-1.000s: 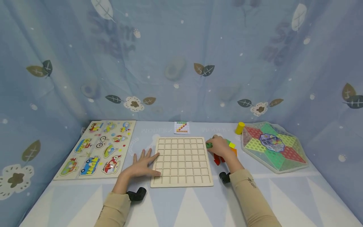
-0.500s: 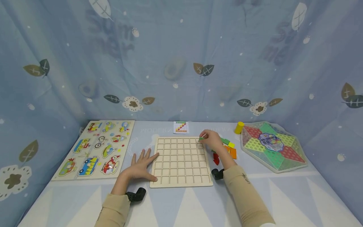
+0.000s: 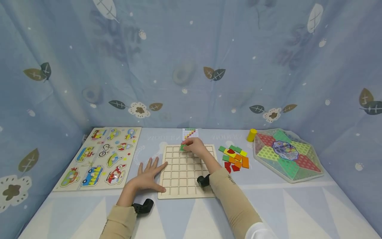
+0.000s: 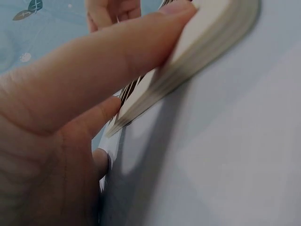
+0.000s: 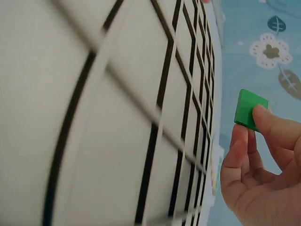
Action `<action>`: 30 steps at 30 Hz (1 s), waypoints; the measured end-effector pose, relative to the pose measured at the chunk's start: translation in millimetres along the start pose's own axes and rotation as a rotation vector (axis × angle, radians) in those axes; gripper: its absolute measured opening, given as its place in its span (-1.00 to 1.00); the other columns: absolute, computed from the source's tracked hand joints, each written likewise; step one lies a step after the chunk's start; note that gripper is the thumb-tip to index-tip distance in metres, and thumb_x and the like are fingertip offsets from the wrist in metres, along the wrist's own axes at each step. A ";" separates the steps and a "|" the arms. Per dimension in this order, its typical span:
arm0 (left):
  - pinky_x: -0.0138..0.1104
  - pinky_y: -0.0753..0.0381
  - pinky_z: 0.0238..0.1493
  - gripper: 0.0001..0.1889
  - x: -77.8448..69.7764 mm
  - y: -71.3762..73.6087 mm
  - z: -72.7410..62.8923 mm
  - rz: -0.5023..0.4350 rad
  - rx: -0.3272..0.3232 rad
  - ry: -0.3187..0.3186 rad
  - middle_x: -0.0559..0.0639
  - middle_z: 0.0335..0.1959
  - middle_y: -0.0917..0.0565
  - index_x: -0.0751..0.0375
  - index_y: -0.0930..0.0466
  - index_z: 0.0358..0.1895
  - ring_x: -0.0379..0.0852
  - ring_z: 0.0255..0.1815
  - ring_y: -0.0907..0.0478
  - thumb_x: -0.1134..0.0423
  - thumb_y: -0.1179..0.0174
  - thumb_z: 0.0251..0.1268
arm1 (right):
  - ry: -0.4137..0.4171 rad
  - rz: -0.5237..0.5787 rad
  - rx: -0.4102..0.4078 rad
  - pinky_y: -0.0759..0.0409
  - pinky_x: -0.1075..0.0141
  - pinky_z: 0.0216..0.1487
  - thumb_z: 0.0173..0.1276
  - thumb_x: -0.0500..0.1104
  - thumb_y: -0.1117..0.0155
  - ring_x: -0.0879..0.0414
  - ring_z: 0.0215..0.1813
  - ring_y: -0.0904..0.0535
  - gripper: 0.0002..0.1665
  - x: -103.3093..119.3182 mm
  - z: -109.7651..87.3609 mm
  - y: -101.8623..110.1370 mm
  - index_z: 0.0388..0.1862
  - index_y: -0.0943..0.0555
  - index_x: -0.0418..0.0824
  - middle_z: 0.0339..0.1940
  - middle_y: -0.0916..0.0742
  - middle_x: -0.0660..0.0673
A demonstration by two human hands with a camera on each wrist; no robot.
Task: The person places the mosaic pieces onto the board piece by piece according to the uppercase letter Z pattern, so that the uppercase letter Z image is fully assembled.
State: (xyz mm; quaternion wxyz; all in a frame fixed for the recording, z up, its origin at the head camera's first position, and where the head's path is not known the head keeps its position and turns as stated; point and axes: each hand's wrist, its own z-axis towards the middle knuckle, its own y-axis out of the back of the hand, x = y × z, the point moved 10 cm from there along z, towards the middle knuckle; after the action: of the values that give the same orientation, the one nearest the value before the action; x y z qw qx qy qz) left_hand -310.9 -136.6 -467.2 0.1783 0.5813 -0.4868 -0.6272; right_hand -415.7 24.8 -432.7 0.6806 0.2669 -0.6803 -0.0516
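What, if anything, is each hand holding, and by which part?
The right hand pinches a green square tile near one edge, thumb on its face. The left hand grips nothing; it only touches the board.

Faint "MODERN" on the tablecloth [image 3: 179, 219], "Sum" on the blue curtain [image 3: 176, 46].

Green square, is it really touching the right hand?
Touching. The right wrist view shows the right hand pinching the green square, with its thumb pressed against the flat face.

Two hands [image 3: 147, 177] [image 3: 195, 146], one grid board [image 3: 179, 173], one card [image 3: 190, 133] and one cylinder [image 3: 252, 135] show.
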 end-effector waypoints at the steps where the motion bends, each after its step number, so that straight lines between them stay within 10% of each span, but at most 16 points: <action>1: 0.28 0.58 0.22 0.15 0.3 0.2 -0.3 0.001 0.001 0.002 0.42 0.44 0.22 0.15 -0.07 0.43 0.40 0.41 0.45 -0.17 -0.46 -0.34 | -0.001 0.000 0.003 -0.56 0.18 -0.10 0.27 -0.30 -0.21 -0.02 -0.04 -0.52 -0.78 0.9 3.3 -4.8 -0.10 -0.64 -0.25 -0.04 -0.59 -0.20; 8: 0.28 0.57 0.23 0.14 -0.6 2.4 -0.6 0.010 -0.002 0.000 0.41 0.44 0.22 0.14 -0.07 0.43 0.39 0.42 0.44 -0.18 -0.45 -0.32 | -0.007 0.016 -0.014 -0.60 0.29 -0.18 0.28 -0.32 -0.19 0.00 -0.14 -0.59 -0.77 4.0 19.1 -24.6 -0.11 -0.66 -0.26 -0.06 -0.60 -0.23; 22: 0.27 0.58 0.23 0.13 -2.6 -0.5 -1.3 0.004 0.009 -0.003 0.40 0.44 0.24 0.13 -0.05 0.44 0.38 0.42 0.45 -0.16 -0.44 -0.29 | 0.031 -0.298 -0.094 -0.50 0.31 -0.35 0.21 -0.25 -0.30 0.08 -0.34 -0.54 -0.87 11.7 21.3 -23.9 -0.26 -0.68 -0.23 -0.34 -0.65 -0.12; 30: 0.27 0.57 0.24 0.14 -0.2 -0.8 -1.0 0.020 0.004 0.008 0.40 0.44 0.23 0.13 -0.05 0.44 0.38 0.42 0.44 -0.17 -0.44 -0.31 | 0.035 -0.223 -0.069 -0.48 0.30 -0.36 0.21 -0.22 -0.30 0.06 -0.32 -0.52 -0.79 5.7 21.0 -22.2 -0.17 -0.62 -0.24 -0.31 -0.63 -0.14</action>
State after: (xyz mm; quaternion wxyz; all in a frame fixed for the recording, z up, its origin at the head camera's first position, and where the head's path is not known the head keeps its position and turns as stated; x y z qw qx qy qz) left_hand -309.6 -136.4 -467.6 0.1853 0.5794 -0.4931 -0.6219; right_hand -428.8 -2.7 -438.6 0.6911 0.3183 -0.6323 -0.1455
